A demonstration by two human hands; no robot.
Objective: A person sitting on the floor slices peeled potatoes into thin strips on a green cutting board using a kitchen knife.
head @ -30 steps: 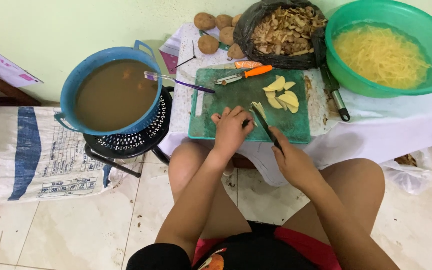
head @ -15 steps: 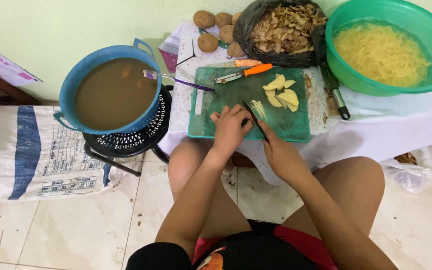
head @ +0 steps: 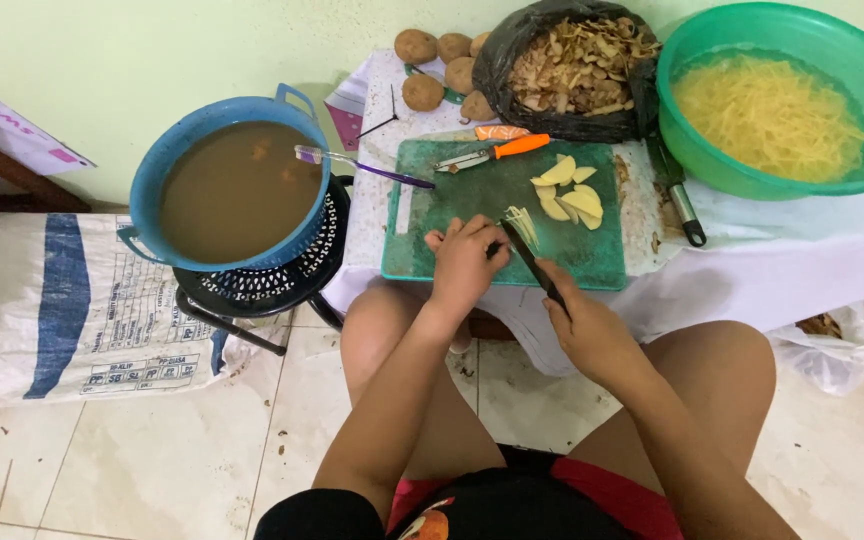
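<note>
Potato slices [head: 520,222] sit mid-board [head: 452,250], pinned under the curled left hand [head: 464,262]. Right hand [head: 587,325], at five o'clock, is clamped on the knife [head: 532,265]. Best kept: fingertips tucked, blade upright, strips even, spare slices [head: 572,190] at one o'clock.

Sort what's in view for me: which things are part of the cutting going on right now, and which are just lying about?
In use:
left hand steadying the potato strips
right hand gripping the knife
green cutting board
potato slices

Lying about:
orange-handled peeler
whole potatoes
black bag of peels
green basin of shreds
blue tub of brown water
toothbrush
</note>
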